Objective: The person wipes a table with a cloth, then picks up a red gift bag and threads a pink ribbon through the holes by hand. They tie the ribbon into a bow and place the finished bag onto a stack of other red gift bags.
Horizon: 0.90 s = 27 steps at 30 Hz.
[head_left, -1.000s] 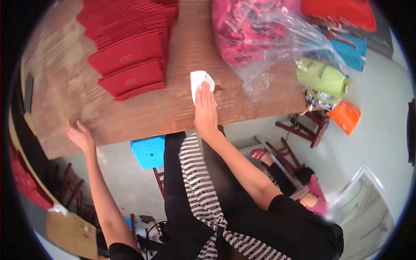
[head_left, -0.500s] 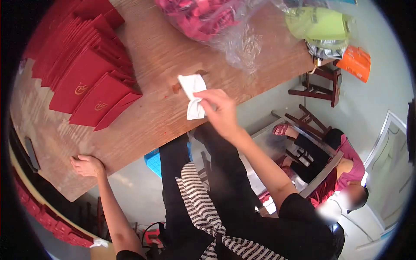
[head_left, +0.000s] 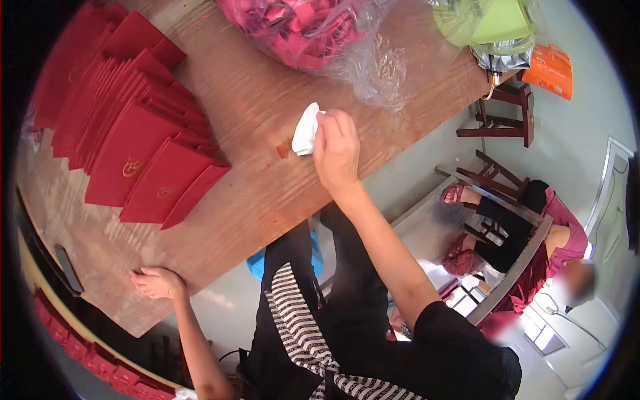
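Observation:
My right hand (head_left: 338, 148) pinches a crumpled white tissue (head_left: 306, 131) between thumb and fingers, low over or against the wooden table (head_left: 247, 180). Right beside the tissue, a small brown mark (head_left: 285, 149) shows on the tabletop. At the table's near left corner my left hand (head_left: 160, 283) rests on the wood with fingers loosely stretched, holding nothing. Between the two hands and farther back lie fanned dark-red folders (head_left: 150, 160) with gold emblems.
A clear plastic bag of pink-red pieces (head_left: 293, 33) lies at the back. Beyond it is a lime-green item in plastic (head_left: 497, 23). A dark flat object (head_left: 67, 268) sits by the left edge. An orange bag (head_left: 551, 72) hangs near stools (head_left: 507, 120); another person sits right.
My right hand has moved the tissue up and away from the table's near edge, and the tissue is now bunched more tightly. The whole view has shifted slightly; my left hand still rests on the table.

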Each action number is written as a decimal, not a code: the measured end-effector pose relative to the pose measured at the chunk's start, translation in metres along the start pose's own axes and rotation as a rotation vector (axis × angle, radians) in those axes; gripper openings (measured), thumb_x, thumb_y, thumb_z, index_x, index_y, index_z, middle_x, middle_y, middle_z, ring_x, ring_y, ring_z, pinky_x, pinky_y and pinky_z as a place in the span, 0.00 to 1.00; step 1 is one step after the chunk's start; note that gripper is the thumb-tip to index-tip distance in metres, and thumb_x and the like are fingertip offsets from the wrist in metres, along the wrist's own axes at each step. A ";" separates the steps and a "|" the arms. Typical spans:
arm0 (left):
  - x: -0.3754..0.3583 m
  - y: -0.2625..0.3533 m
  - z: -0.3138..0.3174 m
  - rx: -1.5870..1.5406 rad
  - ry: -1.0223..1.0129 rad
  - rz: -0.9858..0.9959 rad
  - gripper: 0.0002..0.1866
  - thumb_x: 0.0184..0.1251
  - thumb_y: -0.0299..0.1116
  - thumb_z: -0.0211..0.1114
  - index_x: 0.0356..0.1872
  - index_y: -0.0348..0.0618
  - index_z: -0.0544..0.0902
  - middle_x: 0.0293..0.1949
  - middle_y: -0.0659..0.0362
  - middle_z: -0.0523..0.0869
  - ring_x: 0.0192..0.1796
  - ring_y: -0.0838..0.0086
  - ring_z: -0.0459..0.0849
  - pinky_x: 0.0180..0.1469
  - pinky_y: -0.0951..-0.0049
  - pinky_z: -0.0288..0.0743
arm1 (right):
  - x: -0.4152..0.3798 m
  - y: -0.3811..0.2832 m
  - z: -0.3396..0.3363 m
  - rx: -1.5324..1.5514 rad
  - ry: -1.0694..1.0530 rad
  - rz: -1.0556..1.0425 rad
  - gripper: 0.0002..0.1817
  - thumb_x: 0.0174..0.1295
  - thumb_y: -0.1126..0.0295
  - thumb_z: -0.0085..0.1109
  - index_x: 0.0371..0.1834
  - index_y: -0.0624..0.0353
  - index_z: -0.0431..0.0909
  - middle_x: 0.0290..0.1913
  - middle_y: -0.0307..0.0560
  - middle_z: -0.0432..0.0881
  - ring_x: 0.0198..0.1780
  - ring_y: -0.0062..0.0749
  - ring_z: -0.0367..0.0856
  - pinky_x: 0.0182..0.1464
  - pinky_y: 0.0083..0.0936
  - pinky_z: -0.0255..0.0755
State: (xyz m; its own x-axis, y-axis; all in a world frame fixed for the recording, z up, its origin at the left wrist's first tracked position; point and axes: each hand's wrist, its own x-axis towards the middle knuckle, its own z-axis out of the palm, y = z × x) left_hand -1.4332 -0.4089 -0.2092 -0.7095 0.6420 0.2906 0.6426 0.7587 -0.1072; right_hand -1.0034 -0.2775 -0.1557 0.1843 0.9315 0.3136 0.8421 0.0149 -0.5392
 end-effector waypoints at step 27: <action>0.016 -0.038 0.013 -0.504 0.001 0.247 0.23 0.73 0.37 0.51 0.62 0.31 0.70 0.61 0.44 0.72 0.64 0.56 0.68 0.67 0.65 0.58 | -0.033 0.016 0.001 -0.018 0.003 -0.550 0.15 0.44 0.79 0.55 0.39 0.70 0.76 0.35 0.50 0.74 0.38 0.44 0.73 0.42 0.34 0.71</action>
State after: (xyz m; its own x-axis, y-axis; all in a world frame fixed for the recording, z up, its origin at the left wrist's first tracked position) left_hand -1.4730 -0.4260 -0.2123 -0.5202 0.7936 0.3156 0.8486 0.4388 0.2955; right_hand -0.9968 -0.3075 -0.1750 -0.2836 0.7870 0.5478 0.8232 0.4929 -0.2819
